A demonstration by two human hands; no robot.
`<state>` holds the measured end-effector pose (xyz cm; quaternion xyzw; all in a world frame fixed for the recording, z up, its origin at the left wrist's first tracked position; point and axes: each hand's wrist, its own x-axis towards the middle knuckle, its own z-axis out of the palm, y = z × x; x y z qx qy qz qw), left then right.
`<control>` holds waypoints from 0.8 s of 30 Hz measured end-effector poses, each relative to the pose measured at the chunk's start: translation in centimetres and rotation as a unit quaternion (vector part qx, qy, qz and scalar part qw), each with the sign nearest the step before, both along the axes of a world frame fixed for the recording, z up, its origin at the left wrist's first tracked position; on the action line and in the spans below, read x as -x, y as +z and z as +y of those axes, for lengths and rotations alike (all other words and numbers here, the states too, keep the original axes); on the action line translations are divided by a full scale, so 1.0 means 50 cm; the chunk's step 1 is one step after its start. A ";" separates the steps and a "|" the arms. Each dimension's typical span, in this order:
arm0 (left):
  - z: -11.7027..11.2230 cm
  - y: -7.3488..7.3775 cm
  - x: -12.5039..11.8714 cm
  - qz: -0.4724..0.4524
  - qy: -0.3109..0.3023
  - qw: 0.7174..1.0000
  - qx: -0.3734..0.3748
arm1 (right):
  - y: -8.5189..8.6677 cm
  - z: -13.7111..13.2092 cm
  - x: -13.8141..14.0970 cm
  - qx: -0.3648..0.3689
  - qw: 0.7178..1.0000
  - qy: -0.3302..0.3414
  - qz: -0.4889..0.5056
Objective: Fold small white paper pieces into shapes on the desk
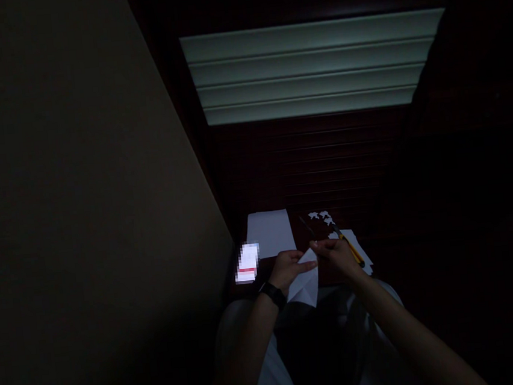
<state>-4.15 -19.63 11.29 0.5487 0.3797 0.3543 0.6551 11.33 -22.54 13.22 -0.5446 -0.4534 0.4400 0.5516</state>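
Observation:
A folded sheet of white paper (pixel 305 287) is held over my lap, its point up and its wider end hanging down. My left hand (pixel 288 268), with a dark watch (pixel 274 295) on the wrist, grips the paper's left side, fingers closed on it. At the top corner, my right hand (pixel 335 253) pinches the same paper between thumb and finger. Just beyond the right hand lies a yellow-and-black handled cutter or scissors (pixel 351 248); its exact kind is hard to make out in the dim light.
Behind my hands, a stack of white sheets (pixel 269 233) lies on the dark table. A lit, blurred screen (pixel 247 262) is at the left. Several small white paper cutouts (pixel 324 215), a thin dark tool (pixel 306 224) and more paper (pixel 363 253) lie toward the right. A wall (pixel 100 171) rises at left.

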 end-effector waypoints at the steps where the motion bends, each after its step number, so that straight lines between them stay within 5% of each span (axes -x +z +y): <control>1: 0.000 0.000 0.000 0.003 0.004 1.000 -0.002 | 0.000 0.000 -0.001 -0.001 1.000 0.001 -0.001; 24: 0.001 -0.008 -0.005 -0.005 0.022 1.000 0.001 | -0.003 -0.002 0.003 -0.028 0.999 -0.013 -0.037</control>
